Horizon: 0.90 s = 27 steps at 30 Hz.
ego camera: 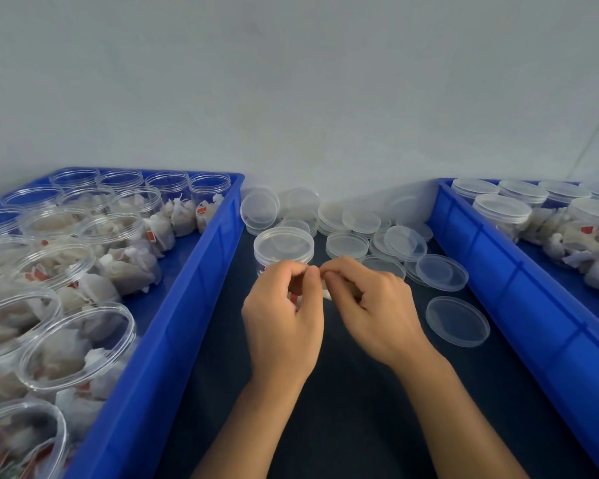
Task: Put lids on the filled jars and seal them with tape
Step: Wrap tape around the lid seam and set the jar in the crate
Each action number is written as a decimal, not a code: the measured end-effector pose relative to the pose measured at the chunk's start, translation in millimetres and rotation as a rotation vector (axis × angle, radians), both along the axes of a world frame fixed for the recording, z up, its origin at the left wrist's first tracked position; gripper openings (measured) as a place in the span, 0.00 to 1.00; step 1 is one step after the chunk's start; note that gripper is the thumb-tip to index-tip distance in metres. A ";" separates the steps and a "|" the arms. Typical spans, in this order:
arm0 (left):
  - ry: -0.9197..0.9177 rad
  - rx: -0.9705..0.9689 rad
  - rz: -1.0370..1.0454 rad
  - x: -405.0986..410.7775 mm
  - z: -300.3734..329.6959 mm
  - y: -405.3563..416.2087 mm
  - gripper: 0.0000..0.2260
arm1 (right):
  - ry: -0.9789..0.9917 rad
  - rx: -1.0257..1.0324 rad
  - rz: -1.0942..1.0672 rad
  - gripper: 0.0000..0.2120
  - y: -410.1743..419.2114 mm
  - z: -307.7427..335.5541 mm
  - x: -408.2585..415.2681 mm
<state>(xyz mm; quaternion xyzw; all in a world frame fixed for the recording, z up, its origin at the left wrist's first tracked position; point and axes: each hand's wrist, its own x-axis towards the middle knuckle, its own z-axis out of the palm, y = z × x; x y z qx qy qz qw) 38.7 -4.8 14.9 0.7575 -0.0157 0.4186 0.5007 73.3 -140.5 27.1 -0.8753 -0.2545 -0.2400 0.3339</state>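
A clear jar with its lid on (283, 243) stands on the dark table, just beyond my hands. My left hand (284, 319) and my right hand (370, 305) meet in front of it, fingertips almost touching. My right hand grips a small white thing that looks like a tape roll (326, 292), mostly hidden by the fingers. My left hand's thumb and forefinger pinch at its edge, apparently on the tape end. The lower part of the jar is hidden behind my left hand.
A blue bin (173, 326) on the left holds several open jars (77, 344) filled with white sachets. A blue bin (519, 292) on the right holds lidded jars (502, 209). Loose clear lids (346, 243) are piled at the back, and one lid (457, 321) lies apart.
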 end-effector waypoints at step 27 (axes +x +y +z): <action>0.355 0.146 -0.061 15.6 -8.5 28.1 0.41 | -0.077 -0.041 -0.144 0.08 -7.1 -8.2 11.8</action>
